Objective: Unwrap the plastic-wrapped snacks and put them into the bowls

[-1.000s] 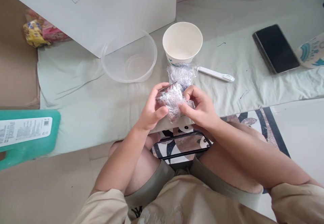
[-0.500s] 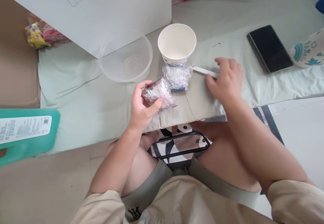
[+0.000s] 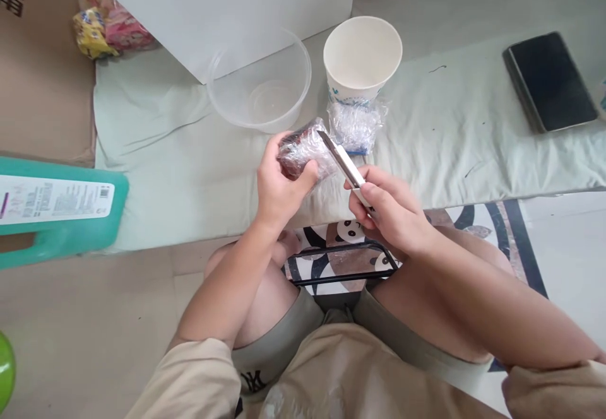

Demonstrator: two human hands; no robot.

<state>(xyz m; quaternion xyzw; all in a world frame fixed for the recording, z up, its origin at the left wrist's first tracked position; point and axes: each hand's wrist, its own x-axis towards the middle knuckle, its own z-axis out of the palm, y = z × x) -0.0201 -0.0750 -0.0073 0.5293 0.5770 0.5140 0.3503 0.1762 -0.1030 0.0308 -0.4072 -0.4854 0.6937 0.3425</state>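
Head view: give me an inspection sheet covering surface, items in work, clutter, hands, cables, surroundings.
Surface: wrinkled pale green cloth.
Items in work: dark red bundle wrapped in clear film; slim white utility knife, metal blade out, tip at the bundle, contact unclear.
Clutter: second film-wrapped bundle, blue edge; round clear plastic tub; white paper cup, upright; black rectangular phone.
Hands: left hand grips the dark red bundle; right hand grips the knife.
Cables: nothing seen.
Surroundings: white panel behind the tub; brown cardboard; yellow-and-pink packets; teal plastic container, white label.

Black phone [image 3: 552, 84] on pale green cloth [image 3: 454, 122] — teal jug [image 3: 71, 201] at left.
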